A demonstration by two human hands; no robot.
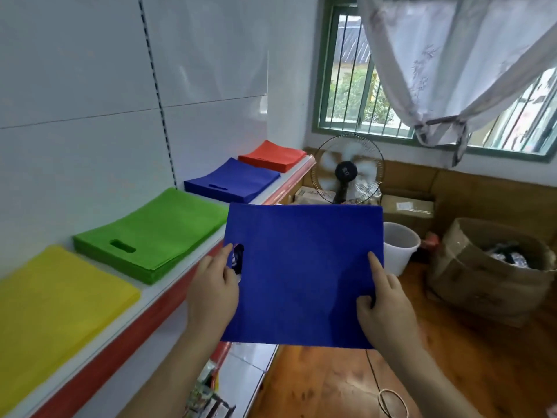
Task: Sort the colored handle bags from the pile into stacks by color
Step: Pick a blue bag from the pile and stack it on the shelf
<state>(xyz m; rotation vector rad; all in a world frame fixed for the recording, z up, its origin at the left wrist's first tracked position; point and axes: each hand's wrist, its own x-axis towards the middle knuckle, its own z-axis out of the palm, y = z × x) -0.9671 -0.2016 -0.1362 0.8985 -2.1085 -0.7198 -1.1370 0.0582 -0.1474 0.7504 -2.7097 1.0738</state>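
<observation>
both hands hold one flat blue non-woven bag with a cut-out handle in the air, just beside the front edge of the white shelf with a red front strip, not touching it. the left hand has its grip at the handle end: the thumb lies on top next to the handle slot and the other fingers are under the cloth, so it pinches the bag. the right hand pinches the opposite edge, thumb on top and forefinger stretched along the cloth. held at two ends like this, the bag stays spread and flat, probably so it can go down neatly.

on the shelf four piles lie in a row: the yellow stack at the near end, then the green stack, the blue stack and the red stack at the far end. each colour has its own place, so the held bag, i judge, belongs on the blue stack, which is further along the shelf.
</observation>
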